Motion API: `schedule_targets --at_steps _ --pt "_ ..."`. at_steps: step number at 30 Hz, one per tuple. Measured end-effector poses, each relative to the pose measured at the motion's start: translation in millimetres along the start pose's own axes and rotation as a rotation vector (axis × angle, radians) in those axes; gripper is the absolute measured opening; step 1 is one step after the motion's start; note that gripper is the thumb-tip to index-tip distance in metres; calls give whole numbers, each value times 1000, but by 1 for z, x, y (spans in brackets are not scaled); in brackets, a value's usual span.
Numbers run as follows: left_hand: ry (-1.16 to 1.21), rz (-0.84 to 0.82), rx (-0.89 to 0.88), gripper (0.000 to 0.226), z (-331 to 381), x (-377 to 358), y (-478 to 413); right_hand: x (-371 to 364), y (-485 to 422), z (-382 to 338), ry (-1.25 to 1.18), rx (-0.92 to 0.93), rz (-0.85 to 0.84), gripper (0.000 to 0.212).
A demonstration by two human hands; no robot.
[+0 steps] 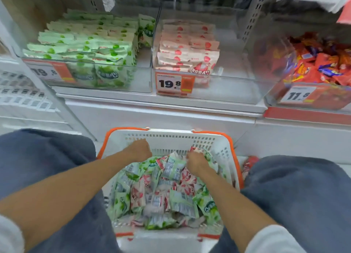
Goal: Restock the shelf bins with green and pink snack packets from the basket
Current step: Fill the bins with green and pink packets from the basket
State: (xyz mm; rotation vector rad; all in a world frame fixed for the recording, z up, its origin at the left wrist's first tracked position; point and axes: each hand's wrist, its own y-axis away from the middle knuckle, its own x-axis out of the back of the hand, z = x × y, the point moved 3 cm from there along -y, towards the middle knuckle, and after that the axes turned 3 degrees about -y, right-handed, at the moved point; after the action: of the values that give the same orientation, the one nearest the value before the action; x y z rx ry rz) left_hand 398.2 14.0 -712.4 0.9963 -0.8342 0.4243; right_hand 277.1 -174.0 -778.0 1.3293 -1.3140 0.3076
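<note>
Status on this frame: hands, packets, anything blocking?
Left hand in basket, grip unclear. Right hand pinches pink packet. Pink bin half stocked. Nothing blocking it.

Orange price tag (174,84) on the clear pink-packet bin (228,87) reads 19.8. White tag (298,96) on the red-fronted bin (326,102) reads 11.8.

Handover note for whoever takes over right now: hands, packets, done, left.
Hands: left hand is down in the basket, fingers hidden among the packets, grip unclear. The right hand grips a pink packet at the basket's far side.
Things: the basket sits between the knees, holding mixed green and pink packets.
Done: green bin mostly filled; pink bin has rows on its left side only.
Left: most of the basket, and the pink bin's bare right side.
</note>
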Motion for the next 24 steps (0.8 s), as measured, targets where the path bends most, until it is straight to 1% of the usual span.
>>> schedule_targets --at_steps 2,4,7,9,11,13,14,15,16,17,19,20,21,23,24 --pt "27 -34 14 27 -2 -10 -10 0 -19 -4 202 60 63 31" --pt "29 -72 9 19 -4 -22 -16 -4 -36 -4 425 115 61 36" --pt "23 -99 15 16 -3 -35 -17 -12 -49 5 680 94 8 30" --pt "27 -102 12 16 2 -38 -16 -15 -49 9 755 88 23 27" --pt "36 -98 0 19 7 -37 -14 -10 -45 8 759 121 48 26" --pt "79 -77 -24 19 14 -32 -11 7 -35 3 671 146 69 20" --pt "121 -54 -41 20 18 -28 -10 20 -29 -1 558 155 80 15" --pt "172 -31 -55 28 23 -22 -7 36 -24 -5 403 170 102 9" --pt "233 -6 -71 41 29 -15 -5 54 -16 -9 230 181 126 9" --pt "301 17 -91 56 37 -8 -2 73 -9 -13 88 197 161 13" --pt "411 50 -164 78 56 12 6 116 12 -24 -84 265 252 14" --pt "455 62 -206 81 67 23 11 136 24 -32 -135 307 276 14" --pt "481 78 -238 78 77 34 15 157 38 -40 -188 352 286 13" --pt "469 161 -295 59 94 58 23 197 64 -56 -260 427 315 9" --pt "461 208 -310 49 101 70 28 216 76 -63 -256 454 336 8"
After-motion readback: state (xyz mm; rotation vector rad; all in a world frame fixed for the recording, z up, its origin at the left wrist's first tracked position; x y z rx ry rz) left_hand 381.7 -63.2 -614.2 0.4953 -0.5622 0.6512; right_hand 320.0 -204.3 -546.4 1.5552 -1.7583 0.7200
